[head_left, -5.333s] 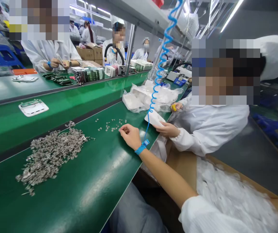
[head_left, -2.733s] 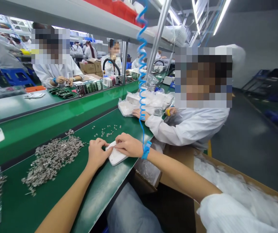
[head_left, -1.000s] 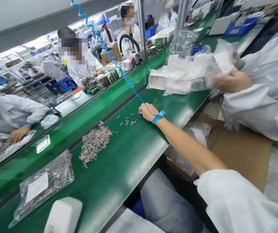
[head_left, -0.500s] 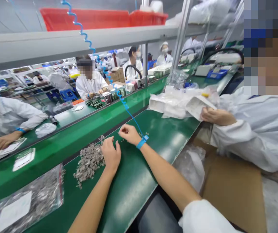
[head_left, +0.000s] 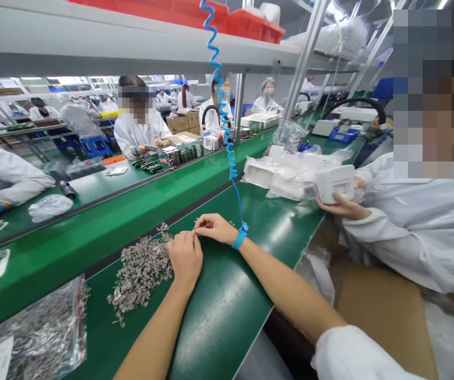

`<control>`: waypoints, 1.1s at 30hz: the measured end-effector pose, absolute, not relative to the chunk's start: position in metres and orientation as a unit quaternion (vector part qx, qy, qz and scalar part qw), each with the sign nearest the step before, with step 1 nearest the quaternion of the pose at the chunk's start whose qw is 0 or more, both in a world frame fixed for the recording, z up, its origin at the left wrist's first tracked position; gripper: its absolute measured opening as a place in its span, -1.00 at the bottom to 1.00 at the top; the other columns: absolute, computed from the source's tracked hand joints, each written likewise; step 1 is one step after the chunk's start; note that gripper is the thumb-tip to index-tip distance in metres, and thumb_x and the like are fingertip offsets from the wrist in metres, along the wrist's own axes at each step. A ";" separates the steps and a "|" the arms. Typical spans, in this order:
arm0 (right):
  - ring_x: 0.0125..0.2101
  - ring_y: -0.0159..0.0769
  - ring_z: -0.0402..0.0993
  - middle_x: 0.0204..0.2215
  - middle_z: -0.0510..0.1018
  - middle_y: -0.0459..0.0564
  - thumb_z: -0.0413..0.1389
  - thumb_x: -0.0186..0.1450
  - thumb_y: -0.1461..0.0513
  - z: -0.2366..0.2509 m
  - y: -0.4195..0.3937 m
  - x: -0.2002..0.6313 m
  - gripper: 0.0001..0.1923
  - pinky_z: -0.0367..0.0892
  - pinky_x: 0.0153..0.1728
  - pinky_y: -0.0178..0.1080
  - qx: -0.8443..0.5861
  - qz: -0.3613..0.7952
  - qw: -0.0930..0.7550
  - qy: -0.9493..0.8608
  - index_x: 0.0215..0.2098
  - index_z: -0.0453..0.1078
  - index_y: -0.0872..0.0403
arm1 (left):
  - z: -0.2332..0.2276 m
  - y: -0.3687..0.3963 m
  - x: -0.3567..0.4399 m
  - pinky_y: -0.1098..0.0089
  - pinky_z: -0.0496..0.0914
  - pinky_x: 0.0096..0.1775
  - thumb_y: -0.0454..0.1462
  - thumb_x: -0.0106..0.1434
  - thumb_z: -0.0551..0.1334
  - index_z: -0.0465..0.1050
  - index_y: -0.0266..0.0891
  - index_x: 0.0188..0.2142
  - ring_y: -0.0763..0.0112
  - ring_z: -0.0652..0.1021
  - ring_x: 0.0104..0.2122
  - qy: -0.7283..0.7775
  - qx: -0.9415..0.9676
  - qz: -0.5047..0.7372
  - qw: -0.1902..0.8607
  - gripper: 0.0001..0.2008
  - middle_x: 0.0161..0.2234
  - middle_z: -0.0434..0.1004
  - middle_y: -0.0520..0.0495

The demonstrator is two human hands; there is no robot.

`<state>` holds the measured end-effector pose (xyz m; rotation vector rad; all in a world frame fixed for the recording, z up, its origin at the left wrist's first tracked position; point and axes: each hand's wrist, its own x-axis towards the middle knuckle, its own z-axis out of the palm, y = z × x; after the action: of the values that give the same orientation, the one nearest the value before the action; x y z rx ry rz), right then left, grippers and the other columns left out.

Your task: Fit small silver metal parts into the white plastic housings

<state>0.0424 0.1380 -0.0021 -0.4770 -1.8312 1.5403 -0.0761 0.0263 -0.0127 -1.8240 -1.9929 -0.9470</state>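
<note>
- Left hand [head_left: 186,258] and right hand [head_left: 216,229] meet, fingers curled; cannot tell whether they grip anything.
- Heaped metal pieces [head_left: 142,274] beside left hand could scatter if bumped.

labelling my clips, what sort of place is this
Probably an electronics assembly floor: co-workers in white coats along green work surfaces, what look like circuit boards opposite, and a heap of small metal parts beside the left hand.

On the green bench [head_left: 219,306] lie a heap of metal parts [head_left: 140,274], a clear bag [head_left: 48,330] and plastic-wrapped white pieces [head_left: 284,174].
</note>
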 end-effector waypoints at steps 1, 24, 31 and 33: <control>-0.41 -0.39 0.41 -0.43 0.52 -0.09 0.33 0.13 0.06 -0.002 0.138 0.044 -0.68 0.33 -0.30 -0.28 -0.176 0.603 0.339 -0.700 -0.32 0.46 0.13 | -0.014 0.027 -0.077 0.22 0.17 -0.19 -0.27 0.46 0.00 0.45 -0.23 -0.21 0.22 0.51 -0.19 -0.682 -0.635 -0.340 0.126 -0.74 -0.23 0.57 -0.14; -0.47 -0.42 0.23 -0.52 0.36 -0.15 0.06 0.37 -0.01 -0.007 0.128 0.040 -0.63 0.16 -0.40 -0.31 -0.178 0.507 0.304 -0.787 -0.42 0.33 0.10 | -0.020 0.030 -0.082 0.29 0.17 -0.25 -0.31 0.39 0.12 0.42 -0.24 -0.27 0.29 0.45 -0.32 -0.649 -0.606 -0.426 0.174 -0.87 -0.36 0.47 -0.06; -0.44 -0.41 0.30 -0.45 0.40 -0.15 0.23 0.26 0.06 0.000 0.123 0.046 -0.72 0.24 -0.37 -0.31 -0.149 0.525 0.341 -0.765 -0.32 0.34 0.10 | -0.016 0.026 -0.079 0.26 0.15 -0.24 -0.31 0.35 0.14 0.44 -0.23 -0.28 0.25 0.46 -0.32 -0.673 -0.607 -0.384 0.179 -0.88 -0.37 0.48 -0.07; -0.41 -0.39 0.37 -0.41 0.45 -0.13 0.25 0.26 0.07 0.001 0.123 0.047 -0.71 0.30 -0.33 -0.29 -0.127 0.541 0.352 -0.753 -0.23 0.36 0.09 | -0.017 0.025 -0.079 0.26 0.15 -0.25 -0.30 0.34 0.15 0.44 -0.22 -0.30 0.26 0.45 -0.33 -0.668 -0.616 -0.375 0.184 -0.89 -0.40 0.46 -0.06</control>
<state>0.0470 0.1226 0.0007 -0.3295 -1.9497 1.3993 -0.0794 0.0249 -0.0168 -1.7378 -1.8837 -1.0572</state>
